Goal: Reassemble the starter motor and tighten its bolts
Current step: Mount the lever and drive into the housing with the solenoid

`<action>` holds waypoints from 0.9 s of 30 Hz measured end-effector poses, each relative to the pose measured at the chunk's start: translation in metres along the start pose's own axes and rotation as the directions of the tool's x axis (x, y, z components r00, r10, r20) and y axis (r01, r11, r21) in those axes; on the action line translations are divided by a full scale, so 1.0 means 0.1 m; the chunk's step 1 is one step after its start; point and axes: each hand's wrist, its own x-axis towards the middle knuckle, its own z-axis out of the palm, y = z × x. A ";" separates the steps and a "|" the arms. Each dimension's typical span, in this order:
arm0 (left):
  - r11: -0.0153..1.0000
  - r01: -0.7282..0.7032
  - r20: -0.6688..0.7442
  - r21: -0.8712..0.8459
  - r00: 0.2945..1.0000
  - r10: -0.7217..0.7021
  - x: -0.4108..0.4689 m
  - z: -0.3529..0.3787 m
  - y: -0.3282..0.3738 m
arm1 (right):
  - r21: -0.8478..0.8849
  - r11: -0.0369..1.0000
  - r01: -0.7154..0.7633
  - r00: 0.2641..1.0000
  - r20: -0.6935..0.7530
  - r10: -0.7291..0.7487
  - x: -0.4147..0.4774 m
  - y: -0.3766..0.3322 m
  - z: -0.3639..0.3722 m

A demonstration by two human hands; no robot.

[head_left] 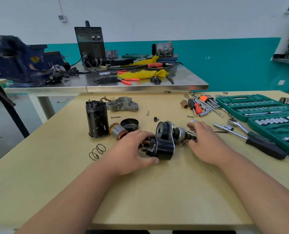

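A black solenoid and drive assembly lies on the wooden table in the middle. My left hand grips its terminal end, thumb under it. My right hand holds the pinion shaft end with curled fingers. Left of them stand the black motor housing, the copper-wound armature and a black end cap. A grey aluminium nose housing lies behind. Loose bolts and a small clip lie nearby.
Springs lie at the left front. A ratchet, extension bar, screwdrivers and hex keys sit to the right beside a green socket case. Behind stands a steel bench with a blue vise and a welder.
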 end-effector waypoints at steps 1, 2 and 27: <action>1.000 0.003 0.006 -0.023 1.000 -0.003 -0.01 -0.01 -0.01 | -0.010 1.000 -0.005 1.000 0.000 0.005 0.00 0.01 0.00; 0.996 0.025 -0.003 -0.081 1.000 -0.025 -0.02 -0.02 -0.02 | -0.016 1.000 -0.008 1.000 -0.002 0.008 -0.01 0.01 -0.01; 0.822 0.552 -0.198 0.141 0.829 -0.523 -0.30 -0.47 -0.43 | 0.152 0.984 0.098 0.980 -0.188 -0.069 -0.08 -0.22 -0.11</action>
